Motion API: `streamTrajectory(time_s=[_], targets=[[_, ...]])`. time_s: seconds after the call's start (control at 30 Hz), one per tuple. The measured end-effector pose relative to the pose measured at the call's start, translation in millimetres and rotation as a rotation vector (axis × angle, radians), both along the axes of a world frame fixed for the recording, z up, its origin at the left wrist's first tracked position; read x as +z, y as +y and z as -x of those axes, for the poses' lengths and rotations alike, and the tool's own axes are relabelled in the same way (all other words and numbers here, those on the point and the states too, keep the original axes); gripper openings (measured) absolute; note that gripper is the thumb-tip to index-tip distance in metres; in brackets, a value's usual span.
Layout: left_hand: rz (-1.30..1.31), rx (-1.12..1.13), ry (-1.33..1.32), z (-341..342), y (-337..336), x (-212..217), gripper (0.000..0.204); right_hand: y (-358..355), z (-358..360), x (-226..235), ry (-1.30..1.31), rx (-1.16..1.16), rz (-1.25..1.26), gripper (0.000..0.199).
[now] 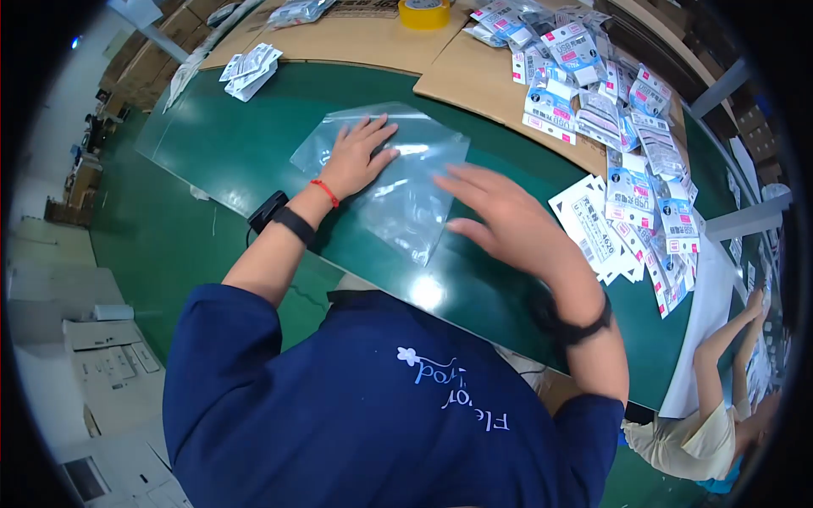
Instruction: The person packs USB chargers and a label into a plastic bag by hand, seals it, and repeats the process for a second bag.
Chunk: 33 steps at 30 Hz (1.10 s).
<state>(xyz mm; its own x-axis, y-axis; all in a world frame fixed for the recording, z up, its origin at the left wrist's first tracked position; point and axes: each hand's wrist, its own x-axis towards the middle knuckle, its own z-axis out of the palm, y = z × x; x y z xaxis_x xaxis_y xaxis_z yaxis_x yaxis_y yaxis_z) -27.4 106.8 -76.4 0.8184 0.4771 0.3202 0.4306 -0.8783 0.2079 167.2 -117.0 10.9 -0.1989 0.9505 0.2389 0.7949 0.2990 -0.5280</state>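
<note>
A clear plastic bag lies flat on the green table. My left hand rests on the bag's left part, fingers spread and palm down. At the bag's right edge hovers my right hand, slightly blurred, its fingers stretched out and the thumb apart. Nothing shows in either hand. Right of my right hand lie white printed cards, fanned in a stack, beside a heap of small packaged chargers in clear bags with white, blue and pink labels.
Cardboard sheets cover the table's far side, with a roll of yellow tape on them. A few small white packets sit at the far left. Another person in a cream top works at the right. Grey posts stand at the right edge.
</note>
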Motion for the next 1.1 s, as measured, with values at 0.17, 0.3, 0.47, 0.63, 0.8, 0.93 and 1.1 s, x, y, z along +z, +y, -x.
streamTrajectory(time_s=[0.17, 0.3, 0.47, 0.63, 0.8, 0.93, 1.1], targets=[[0.136, 0.094, -0.117, 1.5, 14.5, -16.4, 0.039, 16.2, 28.7, -49.7, -0.305, 0.093, 0.062, 0.058], [0.278, 0.300, -0.515, 8.4, 16.1, -23.7, 0.038, 2.4, 22.5, -42.9, -0.285, 0.223, 0.181, 0.057], [0.352, 0.252, -0.487, 5.9, 15.9, -25.3, 0.040, 11.3, 3.2, -67.9, -0.151, 0.238, 0.166, 0.059], [0.006, 0.234, -0.252, 2.2, 11.0, -17.9, 0.043, 35.0, 12.2, -53.5, -0.068, -0.028, -0.121, 0.062], [-0.125, 0.138, -0.242, 9.7, 28.5, -7.3, 0.043, 66.5, 11.6, -56.0, 0.552, -0.563, 0.163, 0.067], [-0.094, 0.157, -0.277, 9.8, 33.1, -7.7, 0.043, 91.1, 32.4, -61.5, 1.426, -0.538, 0.345, 0.073], [-0.016, 0.173, -0.270, 9.2, 31.4, -8.0, 0.044, 98.4, 59.5, -45.0, 1.304, -0.444, 0.381, 0.073]])
